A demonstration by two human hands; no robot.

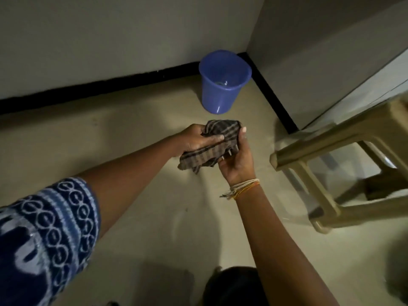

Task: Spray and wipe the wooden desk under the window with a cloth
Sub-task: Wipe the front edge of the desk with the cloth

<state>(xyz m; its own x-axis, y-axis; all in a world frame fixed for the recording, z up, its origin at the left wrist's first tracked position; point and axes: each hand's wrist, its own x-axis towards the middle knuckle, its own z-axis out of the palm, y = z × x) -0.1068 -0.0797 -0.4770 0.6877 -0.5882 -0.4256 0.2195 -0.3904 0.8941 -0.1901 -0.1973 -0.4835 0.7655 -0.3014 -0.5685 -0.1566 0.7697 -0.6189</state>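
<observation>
Looks like bunching the cloth into a pad before any wiping, so: fold it flat into a palm-sized wad, no loose tail dangling, clean face out. No desk or spray in view (just a dim corner), so probably early days.

Biggest first: tan floor (136, 133), beige stool (331, 155) off to the right, blue bin (224, 82) in the corner beyond the hands. Checked cloth (212, 146) up in the air between both hands. Left hand (194, 140) curled tight over its top, thumb pressing down. Right hand (237, 160) cupped under, fingers half closed around the bunch.
</observation>
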